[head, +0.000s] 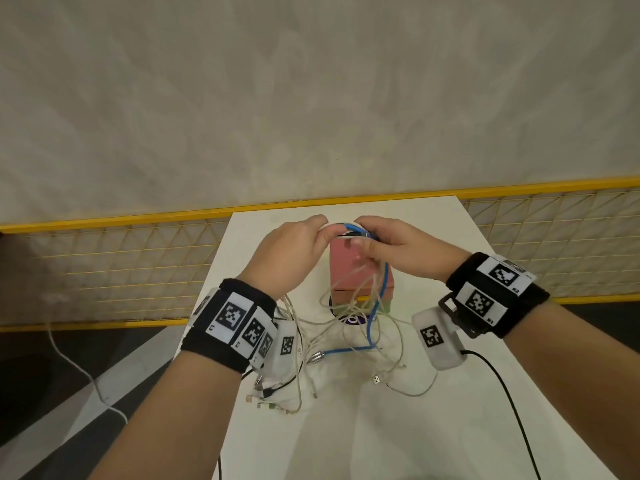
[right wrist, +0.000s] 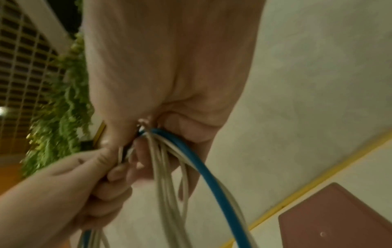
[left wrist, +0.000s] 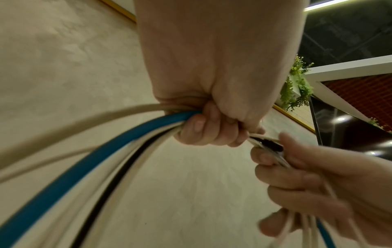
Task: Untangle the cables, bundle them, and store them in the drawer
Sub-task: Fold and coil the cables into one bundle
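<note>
Both hands are raised above the table and hold one bunch of cables [head: 349, 232] between them. My left hand [head: 298, 247] grips white, blue and black strands in a fist [left wrist: 203, 127]. My right hand [head: 388, 247] grips the same bunch a little to the right [right wrist: 161, 139]. A blue cable [head: 375, 306] and several white cables [head: 353, 299] hang down from the hands in loops. Their loose ends and plugs [head: 375, 379] lie spread on the white table [head: 346, 427]. Behind the hanging strands stands a pink drawer box [head: 346, 271], mostly hidden by hands and cables.
A purple round object [head: 351, 319] lies at the foot of the box. A black lead [head: 505, 393] runs from my right wrist unit across the table. A yellow wire fence [head: 138, 271] stands beyond the table's far and left edges. Another white cable [head: 79, 372] trails on the floor left.
</note>
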